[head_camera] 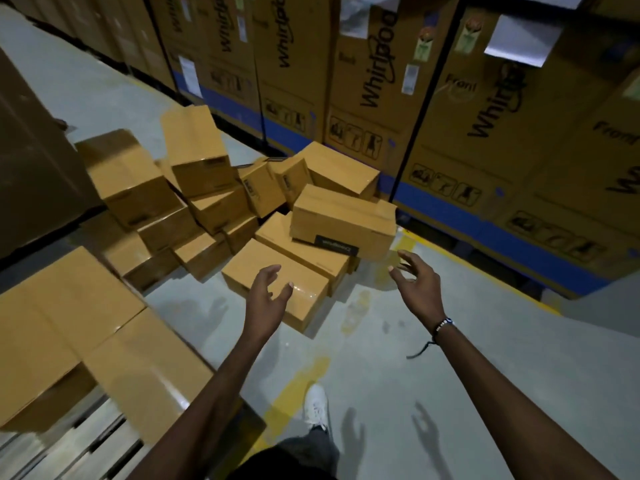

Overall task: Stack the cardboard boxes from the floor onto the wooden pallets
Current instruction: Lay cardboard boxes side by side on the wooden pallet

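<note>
Now | your left hand (268,294) fingers spread, empty, above nearest box (277,282) | right hand (417,284) spread, empty, just right of box pile (242,209)

Head-worn view, forward and down.

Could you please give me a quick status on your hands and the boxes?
Left hand and right hand open, no grip yet. Nearest box on the floor, below the left hand. Nothing between hands and pile. Pallet at left, part loaded.
</note>
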A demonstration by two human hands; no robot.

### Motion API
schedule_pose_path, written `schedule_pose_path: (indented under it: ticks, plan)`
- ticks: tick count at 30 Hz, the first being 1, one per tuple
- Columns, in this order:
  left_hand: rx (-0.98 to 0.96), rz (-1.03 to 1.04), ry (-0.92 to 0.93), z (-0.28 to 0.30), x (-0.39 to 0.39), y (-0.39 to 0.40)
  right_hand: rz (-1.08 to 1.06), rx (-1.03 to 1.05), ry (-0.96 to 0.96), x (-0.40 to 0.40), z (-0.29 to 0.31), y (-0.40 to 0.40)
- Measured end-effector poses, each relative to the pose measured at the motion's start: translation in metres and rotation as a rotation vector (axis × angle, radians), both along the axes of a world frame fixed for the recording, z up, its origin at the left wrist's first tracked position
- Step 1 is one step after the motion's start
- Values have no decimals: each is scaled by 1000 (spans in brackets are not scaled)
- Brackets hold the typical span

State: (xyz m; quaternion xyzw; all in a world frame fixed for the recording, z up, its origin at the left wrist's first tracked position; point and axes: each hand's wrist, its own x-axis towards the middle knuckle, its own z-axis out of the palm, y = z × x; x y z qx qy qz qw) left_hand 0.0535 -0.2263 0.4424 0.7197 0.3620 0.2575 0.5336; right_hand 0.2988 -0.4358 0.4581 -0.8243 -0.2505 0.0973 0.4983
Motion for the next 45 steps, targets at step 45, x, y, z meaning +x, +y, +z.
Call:
schedule_pose_path:
  ticks: [45]
  plan:
    - [-389,741,252,-147,660,189,886,-606,66,717,-118,436]
